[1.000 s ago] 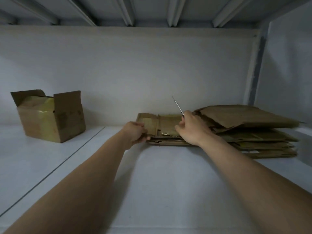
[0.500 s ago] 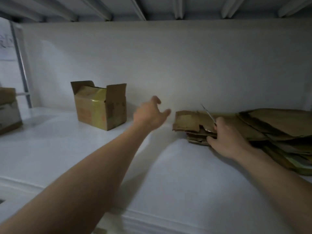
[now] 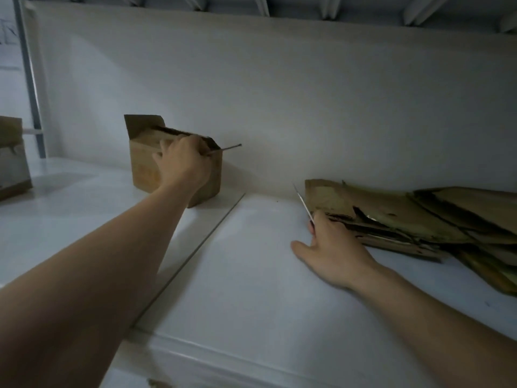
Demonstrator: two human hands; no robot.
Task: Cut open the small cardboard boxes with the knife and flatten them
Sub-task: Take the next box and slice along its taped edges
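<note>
Left of centre in the frame, a person's left hand [image 3: 183, 166] curls over the top rim of a small brown cardboard box [image 3: 145, 170]. The box is open-topped, with one flap [image 3: 141, 126] standing up at its rear left corner, and it sits on a white shelf [image 3: 251, 275] close to the white back wall [image 3: 307, 93]. A thin dark sliver juts to the right from beside the fingers; whether it is a flap seen edge-on cannot be told. At right of centre, the right hand [image 3: 335, 253] rests low on the shelf with its thumb spread, gripping a thin-bladed knife [image 3: 303, 203]. The blade slants up and away and the handle is hidden in the hand. The hand lies just beside a stack of flattened brown cardboard [image 3: 391, 208] that fills the right edge. A second brown box [image 3: 11, 163] is partly cut off at the far left. The box in hand looks light and probably empty. Its thin walls are likely stiff along the folds but easy to crush if squeezed mid-panel. The rim near a corner, where the hand now sits, seems the firmest hold for dragging it nearer. The dry cardboard should not slip in bare fingers. The seams are the likely place for the blade, with the holding hand kept out of its path.
</note>
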